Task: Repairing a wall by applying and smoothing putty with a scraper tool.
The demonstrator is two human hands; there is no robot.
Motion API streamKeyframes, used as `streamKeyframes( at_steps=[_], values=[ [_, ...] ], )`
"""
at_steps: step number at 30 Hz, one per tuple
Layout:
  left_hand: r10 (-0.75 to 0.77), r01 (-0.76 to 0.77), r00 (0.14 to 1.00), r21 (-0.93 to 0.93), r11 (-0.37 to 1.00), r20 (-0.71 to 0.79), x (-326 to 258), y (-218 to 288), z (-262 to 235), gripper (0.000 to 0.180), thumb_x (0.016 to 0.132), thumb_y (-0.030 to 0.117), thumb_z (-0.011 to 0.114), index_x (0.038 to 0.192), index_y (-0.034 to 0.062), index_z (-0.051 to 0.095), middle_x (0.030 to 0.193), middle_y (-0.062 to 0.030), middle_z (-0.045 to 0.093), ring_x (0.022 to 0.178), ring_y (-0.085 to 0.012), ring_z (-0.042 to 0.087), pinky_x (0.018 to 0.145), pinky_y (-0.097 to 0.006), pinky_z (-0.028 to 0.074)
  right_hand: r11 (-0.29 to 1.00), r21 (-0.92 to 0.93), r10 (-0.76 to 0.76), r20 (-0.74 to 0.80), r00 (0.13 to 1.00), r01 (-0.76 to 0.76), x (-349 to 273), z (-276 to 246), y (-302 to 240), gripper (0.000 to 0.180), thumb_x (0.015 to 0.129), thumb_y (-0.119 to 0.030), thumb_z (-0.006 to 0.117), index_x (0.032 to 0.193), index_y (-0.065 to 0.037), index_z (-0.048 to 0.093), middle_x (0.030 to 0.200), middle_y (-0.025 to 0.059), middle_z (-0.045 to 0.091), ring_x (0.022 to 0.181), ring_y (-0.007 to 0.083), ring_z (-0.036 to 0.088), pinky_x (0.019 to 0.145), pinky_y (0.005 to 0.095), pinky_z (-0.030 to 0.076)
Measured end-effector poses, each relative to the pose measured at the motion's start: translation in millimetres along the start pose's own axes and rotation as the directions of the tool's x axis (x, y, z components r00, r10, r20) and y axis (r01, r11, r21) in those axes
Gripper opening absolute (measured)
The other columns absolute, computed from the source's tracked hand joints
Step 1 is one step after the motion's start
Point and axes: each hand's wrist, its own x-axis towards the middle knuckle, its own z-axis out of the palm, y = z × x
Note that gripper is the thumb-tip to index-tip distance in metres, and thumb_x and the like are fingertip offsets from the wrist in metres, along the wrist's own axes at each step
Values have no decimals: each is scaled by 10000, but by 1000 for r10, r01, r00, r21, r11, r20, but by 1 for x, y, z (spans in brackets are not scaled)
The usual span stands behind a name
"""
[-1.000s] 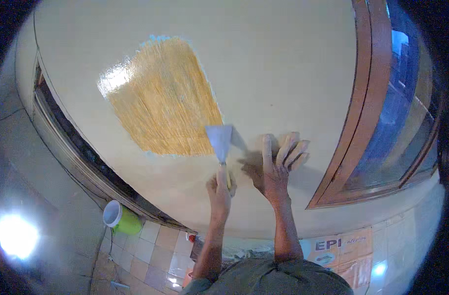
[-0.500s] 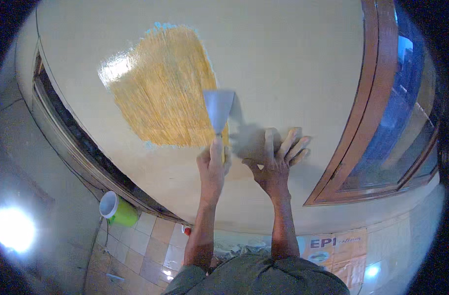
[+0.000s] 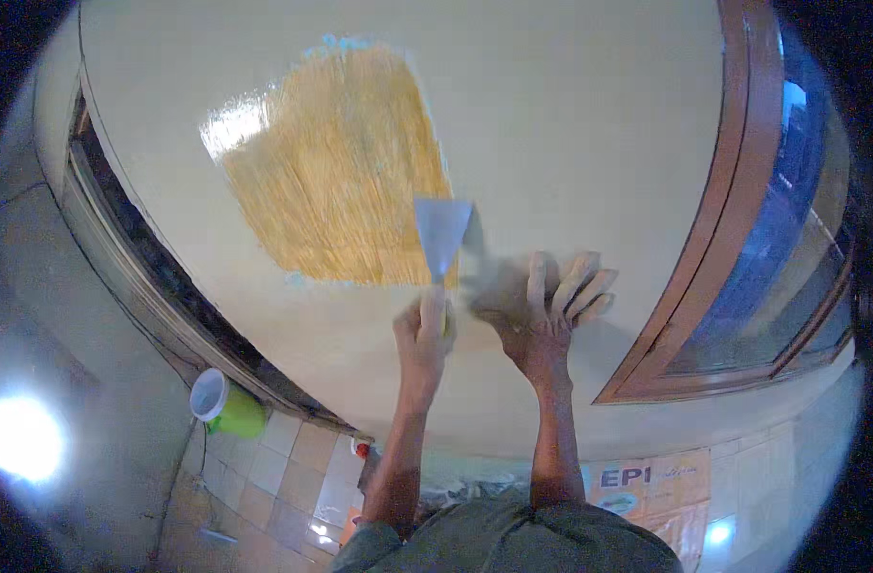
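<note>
My left hand is closed around the yellow handle of a wide-bladed scraper. The metal blade points up and lies on the lower right edge of a glossy yellow-orange streaked patch on the cream wall. Just right of the scraper, my right hand presses flat against the wall with fingers spread, holding nothing. Both forearms come up from the lower edge.
A brown wooden window frame with blue glass runs along the right. A dark ledge borders the wall on the left. Below stand a green bucket with a white rim, beige floor tiles and a printed poster. A bright light glares at lower left.
The scraper went up along the patch's right edge, then came back down a little. My right hand stayed flat on the wall.
</note>
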Motion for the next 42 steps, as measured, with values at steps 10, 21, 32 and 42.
streamKeyframes(
  at_steps=[10, 21, 32, 42],
  values=[
    [-48, 45, 998, -75, 996, -32, -25, -59, -18, 445, 1043, 387, 526, 693, 116, 478, 602, 57, 404, 494, -37, 348, 437, -238, 240, 998, 67, -14, -1, 1000, 14, -1, 10, -4, 956, 757, -531, 785, 1546, -209, 351, 1609, 343, -12, 1424, 645, -101, 1042, 809, -49],
    [-24, 22, 999, -51, 998, -30, -17, -35, -11, 454, 1037, 393, 537, 680, 117, 479, 588, 59, 405, 487, -41, 345, 439, -242, 238, 990, 135, 23, 127, 992, -41, -4, 10, 0, 1050, 751, -487, 830, 1564, -133, 268, 1580, 384, -73, 1441, 607, -73, 1082, 754, 11],
    [-22, 25, 999, -80, 996, 36, -35, -79, -30, 432, 1049, 369, 517, 697, 124, 467, 603, 63, 401, 500, -29, 331, 445, -234, 225, 999, 47, -14, -18, 1000, 15, -1, 10, -1, 981, 717, -503, 818, 1538, -209, 370, 1608, 347, -4, 1422, 646, -106, 1048, 808, -62],
    [-23, 23, 1000, 0, 1000, 7, -18, -29, -11, 416, 1052, 361, 514, 710, 128, 473, 625, 59, 411, 528, -31, 354, 456, -236, 249, 998, 62, 17, 74, 997, -22, -9, 15, 0, 1031, 777, -471, 814, 1564, -95, 265, 1575, 395, -32, 1457, 582, -71, 1113, 719, 49]
  ],
)
